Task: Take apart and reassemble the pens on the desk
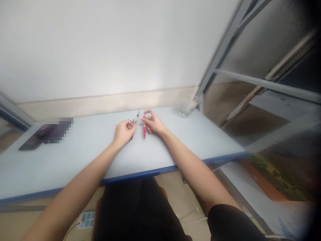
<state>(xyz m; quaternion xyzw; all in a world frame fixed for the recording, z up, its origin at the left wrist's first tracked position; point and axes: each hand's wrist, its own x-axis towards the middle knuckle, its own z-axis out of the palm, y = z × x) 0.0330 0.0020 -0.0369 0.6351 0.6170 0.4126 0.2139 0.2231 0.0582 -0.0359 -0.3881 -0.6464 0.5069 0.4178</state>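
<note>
My left hand (123, 132) is closed, thumb and fingers pinching a slim, pen-like piece (137, 116) with a pale middle and dark parts, which points up and away. Whether it is a whole pen or part of one is too blurred to tell. Just to its right, my right hand (153, 122) has its thumb and fingers closed on a pink pen (144, 131), tip downward, over the tabletop. Beneath and beside my left hand, more pink-and-dark pen-like pieces (131, 137) show, partly hidden by the fingers.
The light table (82, 160) has a blue front edge and meets a wall behind. At the left lie a dark phone-like object (33, 138) and a blurred-out dark item (59, 131). A clear cup (185, 109) with a straw stands back right, near the metal frame (218, 60).
</note>
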